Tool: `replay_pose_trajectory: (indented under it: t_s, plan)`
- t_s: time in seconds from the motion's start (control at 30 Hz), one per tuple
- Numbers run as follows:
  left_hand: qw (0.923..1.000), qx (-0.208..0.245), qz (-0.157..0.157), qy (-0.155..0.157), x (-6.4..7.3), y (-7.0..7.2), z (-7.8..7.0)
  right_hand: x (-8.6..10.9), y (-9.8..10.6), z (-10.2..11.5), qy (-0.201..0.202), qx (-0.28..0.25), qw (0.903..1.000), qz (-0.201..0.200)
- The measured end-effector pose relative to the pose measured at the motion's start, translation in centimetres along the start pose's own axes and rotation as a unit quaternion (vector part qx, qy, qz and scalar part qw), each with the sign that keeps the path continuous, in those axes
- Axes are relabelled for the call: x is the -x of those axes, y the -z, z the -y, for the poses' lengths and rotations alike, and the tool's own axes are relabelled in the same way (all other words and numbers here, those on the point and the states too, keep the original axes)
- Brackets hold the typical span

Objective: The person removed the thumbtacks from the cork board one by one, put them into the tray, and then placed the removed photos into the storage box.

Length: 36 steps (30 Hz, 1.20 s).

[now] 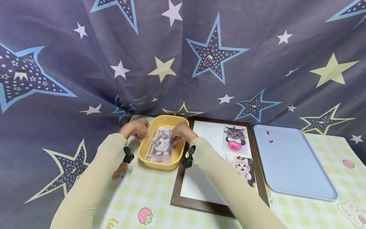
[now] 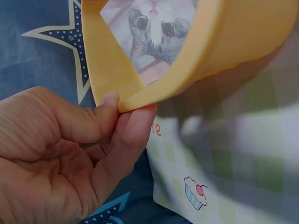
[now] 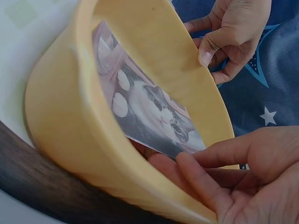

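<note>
A yellow plastic basin (image 1: 160,166) stands at the back of the table. My left hand (image 1: 138,127) pinches its rim between thumb and fingers, plainest in the left wrist view. Inside the basin lies a photo of a grey and white cat (image 1: 161,145). Reaching over the opposite side, my right hand (image 1: 180,131) pinches the photo's edge. In the right wrist view, the right fingers (image 3: 201,179) are at the photo's edge, some partly hidden beneath it. Whether more photos lie underneath cannot be told.
Right of the basin lies a dark-framed whiteboard (image 1: 200,178), with a tabby cat photo (image 1: 235,140) and a kitten photo (image 1: 243,168) fixed by red pushpins. Beyond it is a blue tray (image 1: 294,165) holding red pushpins (image 1: 271,141). A starry curtain (image 1: 160,95) hangs behind.
</note>
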State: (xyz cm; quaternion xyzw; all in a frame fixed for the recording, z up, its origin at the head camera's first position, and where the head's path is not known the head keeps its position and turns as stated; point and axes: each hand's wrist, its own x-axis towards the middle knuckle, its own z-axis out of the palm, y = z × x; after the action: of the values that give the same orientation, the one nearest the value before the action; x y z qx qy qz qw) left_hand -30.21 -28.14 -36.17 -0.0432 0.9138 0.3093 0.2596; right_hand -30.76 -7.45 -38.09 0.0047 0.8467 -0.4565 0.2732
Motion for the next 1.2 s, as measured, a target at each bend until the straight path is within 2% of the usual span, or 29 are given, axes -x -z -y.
replay_pose_trajectory:
  t_s: [0.13, 0.17, 0.2, 0.3, 0.4, 0.47, 0.63, 0.93, 1.2]
  plan:
    - [0.9999, 0.003, 0.006, -0.009, 0.1, 0.1, 0.1, -0.5, -0.1, 0.1, -0.015, 0.012, 0.9998, -0.009]
    - [1.0000, 0.005, 0.005, -0.007, 0.1, 0.0, 0.1, -0.7, -0.1, 0.2, -0.018, 0.014, 0.9997, -0.010]
    - [1.0000, 0.006, 0.004, -0.005, 0.1, 0.0, 0.1, -1.7, -0.2, 0.0, -0.022, 0.015, 0.9996, -0.009]
    - [1.0000, 0.001, -0.002, 0.004, 0.1, -0.1, 0.0, -2.1, -0.3, 0.0, -0.033, 0.024, 0.9991, -0.014]
    - [1.0000, -0.005, -0.006, 0.003, 0.3, -0.1, -0.1, -1.9, -0.4, 0.0, -0.031, 0.029, 0.9990, -0.017]
    - [0.9999, -0.009, -0.006, -0.001, 0.5, -0.1, -0.2, -0.6, -0.3, 0.3, -0.022, 0.032, 0.9990, -0.022]
    - [0.9999, -0.015, -0.006, 0.000, 0.3, -0.1, -0.2, 0.2, -0.3, 0.2, -0.002, 0.028, 0.9993, -0.024]
    - [0.9998, -0.010, 0.007, 0.015, -0.1, 0.0, -0.3, -0.4, -0.2, -0.1, -0.001, 0.042, 0.9988, -0.024]
    - [0.9997, -0.021, 0.008, 0.005, 0.1, 0.1, -0.4, -0.1, 0.1, -0.1, 0.024, 0.043, 0.9983, -0.032]
